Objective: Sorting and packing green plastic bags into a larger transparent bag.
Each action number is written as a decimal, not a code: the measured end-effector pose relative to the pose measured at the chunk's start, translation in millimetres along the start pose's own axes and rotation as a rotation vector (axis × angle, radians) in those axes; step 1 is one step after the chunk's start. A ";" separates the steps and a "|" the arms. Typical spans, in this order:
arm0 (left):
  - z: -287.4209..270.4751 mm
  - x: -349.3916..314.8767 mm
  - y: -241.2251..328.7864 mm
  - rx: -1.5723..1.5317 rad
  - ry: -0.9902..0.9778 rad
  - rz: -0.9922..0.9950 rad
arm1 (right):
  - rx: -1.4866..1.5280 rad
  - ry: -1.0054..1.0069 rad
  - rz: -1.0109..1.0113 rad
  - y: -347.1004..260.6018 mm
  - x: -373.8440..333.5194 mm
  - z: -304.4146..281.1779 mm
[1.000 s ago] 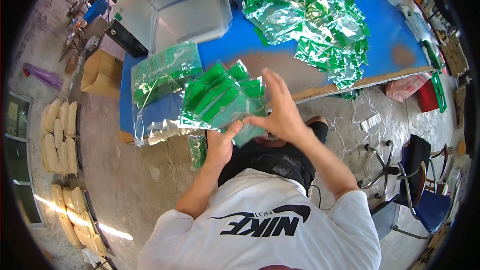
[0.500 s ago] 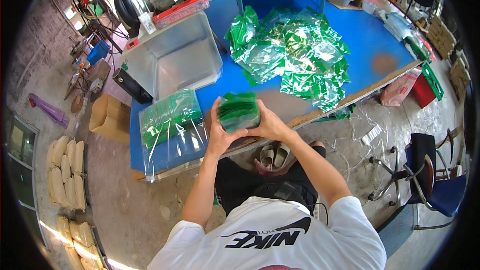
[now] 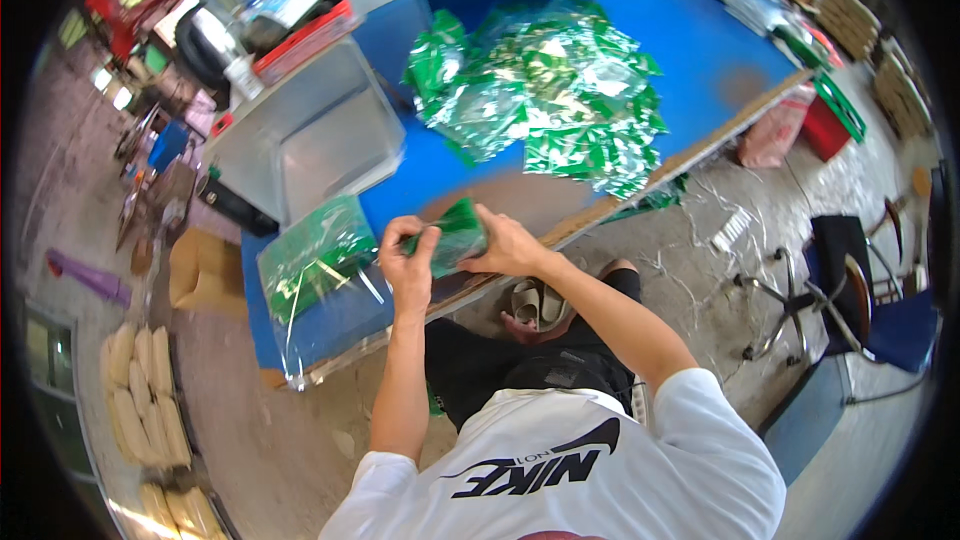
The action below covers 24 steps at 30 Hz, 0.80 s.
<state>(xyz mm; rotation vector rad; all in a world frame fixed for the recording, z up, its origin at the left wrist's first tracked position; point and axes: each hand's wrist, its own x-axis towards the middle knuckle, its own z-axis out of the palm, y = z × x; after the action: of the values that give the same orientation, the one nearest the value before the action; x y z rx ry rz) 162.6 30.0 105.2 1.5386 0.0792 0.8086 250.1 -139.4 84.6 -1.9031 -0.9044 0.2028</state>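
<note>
On my remote feed, I took the step in hand to be squaring up a bundle of green packets, its edges worked even between two hands. The left grip was curled around its left side, thumb and fingers bunched near the upper corner; the right grip held the right side, so both grasped the same bundle. It was raised over the near edge of the blue desk, to the right of a flat clear-and-green plastic pack and nearer the body than the loose heap.

I judged that the next move called for steady, even pressure from both sides, since thin, glossy film could slide out of line if one side eased early.

Half a second before, the bundle had sat flatter, its layered edges plain between the hands; by this moment it looked turned more on edge, and the left fingers had folded in over its corner. The heap and the pack had stayed on the desk, though my view had swung
</note>
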 end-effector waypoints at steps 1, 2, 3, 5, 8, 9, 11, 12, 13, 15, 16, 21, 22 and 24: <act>2.5 -0.5 0.3 0.062 0.062 -0.011 | 0.015 -0.043 0.030 -4.2 0.2 -1.3; 8.2 -1.4 -1.5 0.093 0.136 0.020 | 0.010 -0.017 0.045 -5.9 -1.4 -0.3; 13.1 -0.8 -1.1 0.126 0.216 0.055 | 0.040 -0.034 0.032 -7.9 -1.6 3.8; 20.2 -3.7 3.3 0.100 0.251 0.039 | 0.069 -0.038 0.023 -7.0 -5.2 0.5; 3.7 -11.5 5.8 0.039 -0.020 -0.156 | 0.330 -0.163 -0.008 -5.3 -14.7 -15.2; 2.3 -18.1 9.5 0.044 -0.017 -0.160 | 0.335 -0.167 -0.006 -9.4 -18.2 -23.0; 3.5 -29.9 18.9 -0.355 -0.230 -0.382 | 0.555 -0.210 0.027 -21.7 -22.8 -39.7; -4.2 -34.2 15.3 -0.458 -0.323 -0.574 | 0.545 -0.273 0.044 -23.8 -23.2 -44.6; -8.8 -41.3 12.8 -0.453 -0.314 -0.574 | 0.550 -0.280 0.042 -28.5 -21.8 -47.3; -3.0 -56.6 16.5 -0.462 -0.289 -0.651 | 0.350 -0.496 0.057 -39.5 -20.4 -52.3; 7.2 -59.2 30.3 -0.341 -0.267 -0.563 | 0.281 -0.558 0.111 -32.5 -15.4 -46.1; -8.6 -83.3 16.8 -0.365 -0.211 -0.688 | -0.357 -0.652 0.410 -59.8 26.3 -85.5; -9.0 -88.4 19.0 -0.504 -0.131 -0.753 | -0.338 -0.312 0.522 -53.1 35.3 -93.4; -11.3 -97.7 19.5 -0.692 -0.040 -0.848 | -0.740 0.553 0.316 28.4 66.1 -96.5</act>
<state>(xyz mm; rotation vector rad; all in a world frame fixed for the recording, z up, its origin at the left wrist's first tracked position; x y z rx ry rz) 75.8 -13.0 79.2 0.7362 0.3561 0.0860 359.1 -170.4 125.3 -2.5852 -0.2993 -0.5262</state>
